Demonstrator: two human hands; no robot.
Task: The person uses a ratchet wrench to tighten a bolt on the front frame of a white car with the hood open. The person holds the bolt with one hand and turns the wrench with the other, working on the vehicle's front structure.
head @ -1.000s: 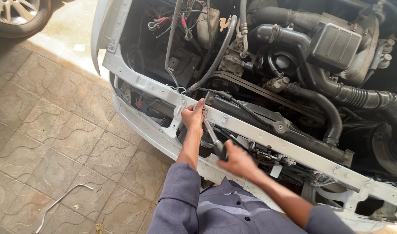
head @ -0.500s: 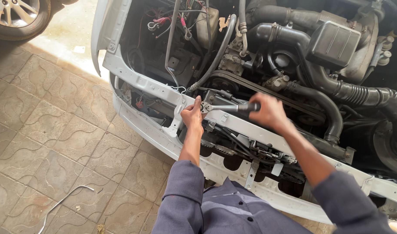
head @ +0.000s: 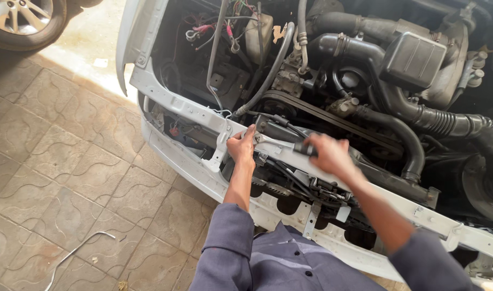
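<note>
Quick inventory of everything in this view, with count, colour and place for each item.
ratchet wrench: 1, silver with a dark grip, lying across the white crossmember.
crossmember: 1, white, along the car's open front.
drive belt: 1, black, behind the crossmember.
air hose: 1, black, ribbed, at the right.
car wheel: 1, silver rim, top left.
bent rod: 1, grey, on the tiled floor, bottom left.
left hand: at the wrench head.
right hand: gripping the wrench's handle.
</note>
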